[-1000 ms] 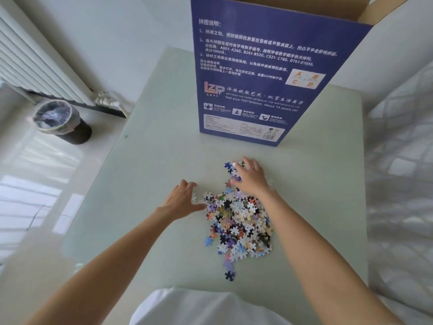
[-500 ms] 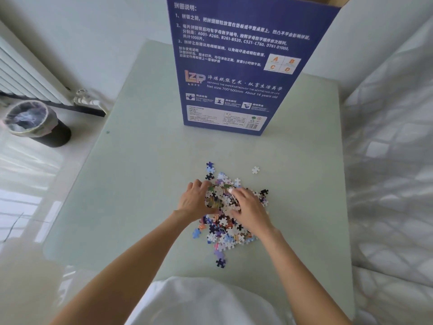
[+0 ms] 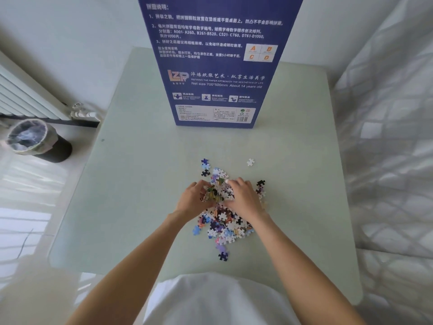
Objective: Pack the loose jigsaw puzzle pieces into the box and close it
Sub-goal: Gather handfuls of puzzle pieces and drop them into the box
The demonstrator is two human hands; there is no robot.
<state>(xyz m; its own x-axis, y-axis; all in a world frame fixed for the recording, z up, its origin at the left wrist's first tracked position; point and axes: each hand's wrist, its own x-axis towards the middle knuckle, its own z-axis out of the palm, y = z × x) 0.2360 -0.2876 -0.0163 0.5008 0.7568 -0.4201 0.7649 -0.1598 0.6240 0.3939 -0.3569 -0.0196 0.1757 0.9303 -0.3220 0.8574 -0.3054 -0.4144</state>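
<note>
Mid-table [image 3: 140,184] — both hands [image 3: 194,199] cupping pieces [image 3: 220,221]

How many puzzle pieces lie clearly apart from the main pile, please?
2: a white piece on the table beyond the right hand, and a dark blue piece at the pile's near end. Hands may hide others.

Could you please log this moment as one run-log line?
step: gathering pieces | left hand: cups puzzle pieces | right hand: cups pieces | box: upright on table | stray piece: apart
</note>
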